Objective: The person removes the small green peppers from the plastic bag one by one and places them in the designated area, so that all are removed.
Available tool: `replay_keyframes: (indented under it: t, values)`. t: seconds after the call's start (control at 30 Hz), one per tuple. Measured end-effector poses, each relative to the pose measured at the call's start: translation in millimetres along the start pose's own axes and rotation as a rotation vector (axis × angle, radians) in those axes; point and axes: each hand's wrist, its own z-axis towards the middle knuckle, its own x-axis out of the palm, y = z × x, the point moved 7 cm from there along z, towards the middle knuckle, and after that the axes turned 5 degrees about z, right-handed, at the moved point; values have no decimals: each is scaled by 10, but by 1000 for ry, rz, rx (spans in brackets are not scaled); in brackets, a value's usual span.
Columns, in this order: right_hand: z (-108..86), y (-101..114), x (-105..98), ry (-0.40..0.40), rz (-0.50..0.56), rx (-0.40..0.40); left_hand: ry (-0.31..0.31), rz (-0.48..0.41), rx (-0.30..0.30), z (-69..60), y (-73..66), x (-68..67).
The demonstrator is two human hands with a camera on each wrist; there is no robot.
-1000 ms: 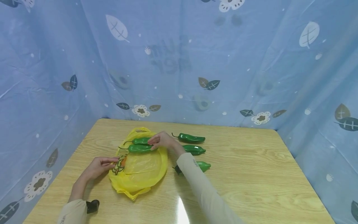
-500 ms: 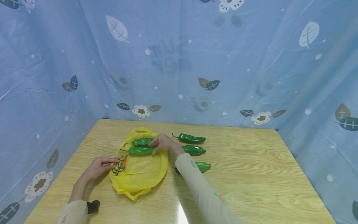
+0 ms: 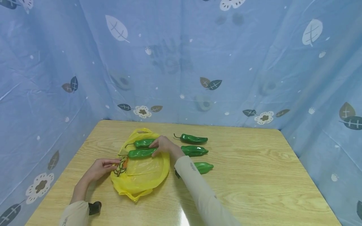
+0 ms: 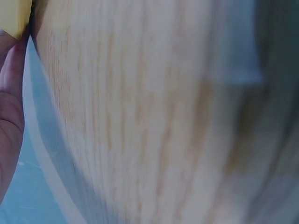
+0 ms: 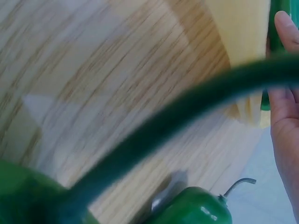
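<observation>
A yellow plastic bag [image 3: 141, 180] with a printed picture lies at the left of the table, its rim loosely spread. Two green chili peppers lie side by side on it: a far pepper [image 3: 143, 143] and a near pepper [image 3: 139, 153], stems to the left. My right hand [image 3: 164, 146] reaches over their right ends and holds the near pepper between thumb and fingers. In the right wrist view, part of the right hand [image 5: 285, 116] shows beside green and yellow. My left hand [image 3: 99, 169] pinches the bag's left edge with its fingertips.
Right of the bag lie a far green pepper [image 3: 193, 139], a middle pepper [image 3: 195, 151] and a lighter near pepper [image 3: 204, 168], the last two partly behind my right arm. A blue patterned curtain [image 3: 181, 62] borders the wooden table [image 3: 254, 175].
The near pepper on the bag has shifted slightly toward me, with small movements of my right hand. My left hand has stayed at the bag's edge.
</observation>
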Motion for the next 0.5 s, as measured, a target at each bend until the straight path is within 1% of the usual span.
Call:
replay_keyframes:
  t: [0.03, 0.13, 0.17, 0.2, 0.23, 0.27, 0.33, 0.43, 0.5]
  values:
    - [-11, 2, -11, -4, -1, 2, 8, 13, 13, 3, -12, 10]
    - [-36, 41, -74, -2, -13, 7, -1, 8, 0, 3, -11, 9]
    - [-42, 65, -111, 2, -14, 6, 6, 20, 12, 2, -21, 10]
    - [-47, 96, -155, 5, -19, -2, -1, 17, 6, 0, -24, 4]
    - [-55, 129, -205, 10, -20, -13, 4, 27, 13, 0, -30, 2]
    - [-63, 160, -261, 16, -27, -29, 0, 18, 4, -1, -26, -3]
    - [-99, 220, -389, 21, -22, -69, 9, 24, 11, -1, -35, -7]
    - [-209, 249, -602, 8, 1, -102, 33, 22, 18, -3, -26, -11]
    - [-300, 234, -734, -10, 34, -117, 40, 17, 18, -14, -11, -22]
